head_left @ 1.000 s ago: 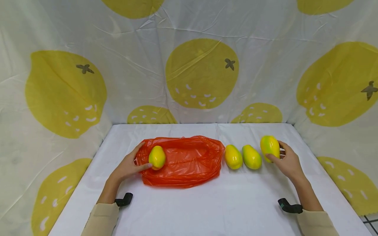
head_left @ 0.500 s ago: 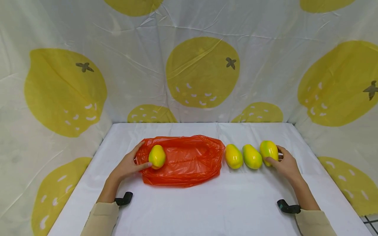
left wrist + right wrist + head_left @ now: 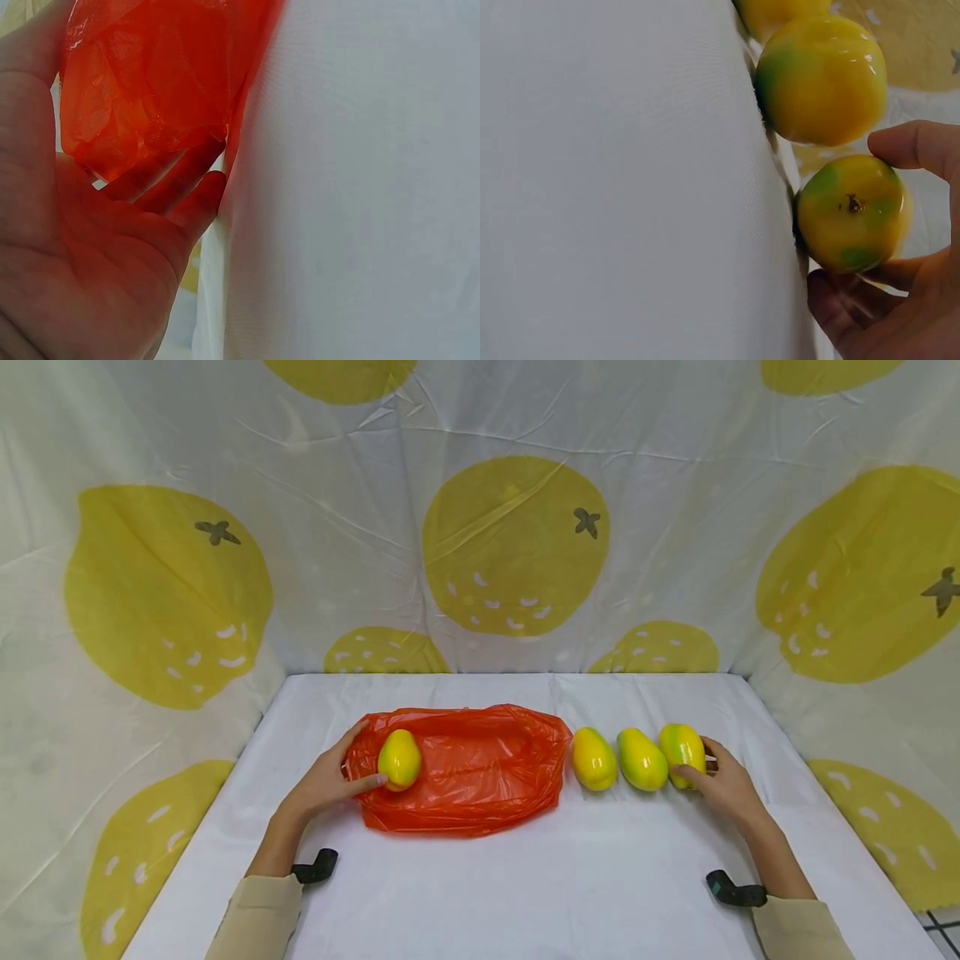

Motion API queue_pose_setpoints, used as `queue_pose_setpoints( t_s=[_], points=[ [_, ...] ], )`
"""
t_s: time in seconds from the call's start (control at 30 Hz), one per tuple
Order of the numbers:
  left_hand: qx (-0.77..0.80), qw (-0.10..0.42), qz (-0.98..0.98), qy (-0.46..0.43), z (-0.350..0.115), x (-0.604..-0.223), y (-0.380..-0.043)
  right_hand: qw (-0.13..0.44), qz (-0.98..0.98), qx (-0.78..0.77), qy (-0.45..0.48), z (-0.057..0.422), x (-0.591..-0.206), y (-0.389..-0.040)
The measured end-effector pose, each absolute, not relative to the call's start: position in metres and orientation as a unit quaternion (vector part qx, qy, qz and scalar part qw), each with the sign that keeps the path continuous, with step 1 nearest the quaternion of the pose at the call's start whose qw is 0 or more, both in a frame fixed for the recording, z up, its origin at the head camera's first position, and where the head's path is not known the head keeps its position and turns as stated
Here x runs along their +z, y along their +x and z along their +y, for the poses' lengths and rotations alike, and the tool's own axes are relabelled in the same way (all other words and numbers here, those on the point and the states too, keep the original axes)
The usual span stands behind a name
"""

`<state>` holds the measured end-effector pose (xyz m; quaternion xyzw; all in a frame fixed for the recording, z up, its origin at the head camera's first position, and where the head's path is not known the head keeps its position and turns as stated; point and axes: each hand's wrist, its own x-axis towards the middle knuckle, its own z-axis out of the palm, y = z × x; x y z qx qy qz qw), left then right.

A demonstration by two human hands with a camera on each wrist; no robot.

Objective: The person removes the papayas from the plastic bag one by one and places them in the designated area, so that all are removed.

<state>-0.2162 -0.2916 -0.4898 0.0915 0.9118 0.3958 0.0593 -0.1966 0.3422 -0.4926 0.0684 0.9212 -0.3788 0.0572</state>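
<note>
At the left end of a red plastic bag [image 3: 487,777] is my left hand [image 3: 330,781], its thumb over the bag and its fingers round the outer side. The thumb tip meets the lower edge of a glossy yellow mango [image 3: 399,760] lying on the bag's left part. In the left wrist view, crumpled bag film [image 3: 150,75] fills the space between thumb and fingers and hides that mango. My right hand [image 3: 727,781] holds a yellow-green mango [image 3: 851,214] between thumb and fingers, down at the tabletop. Beside it lie a second mango [image 3: 641,760] and a third [image 3: 595,760].
White cloth [image 3: 525,893] covers the table. Behind and at both sides hang pale curtains [image 3: 360,552] printed with large yellow fruit. A black wrist device [image 3: 315,867] sits at the left cuff and another black device [image 3: 735,890] at the right cuff.
My right hand has lowered its mango to the table, at the right end of the row beside the other two. The left hand, the bag and the mango on it have stayed in place.
</note>
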Motion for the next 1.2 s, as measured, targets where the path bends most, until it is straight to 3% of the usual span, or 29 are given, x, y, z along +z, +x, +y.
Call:
queue_pose_setpoints(
  t_s=[0.53,1.2],
  points=[
    [0.391,0.055,0.914,0.09,-0.2899,-0.4914,-0.2177,0.074,0.917,-0.384,0.072,0.3472,-0.4945,-0.1998],
    [0.384,0.053,0.918,0.09,-0.2913,-0.4919,-0.2164,0.025,0.917,-0.389,0.083,0.3444,-0.4909,-0.1985]
  ],
)
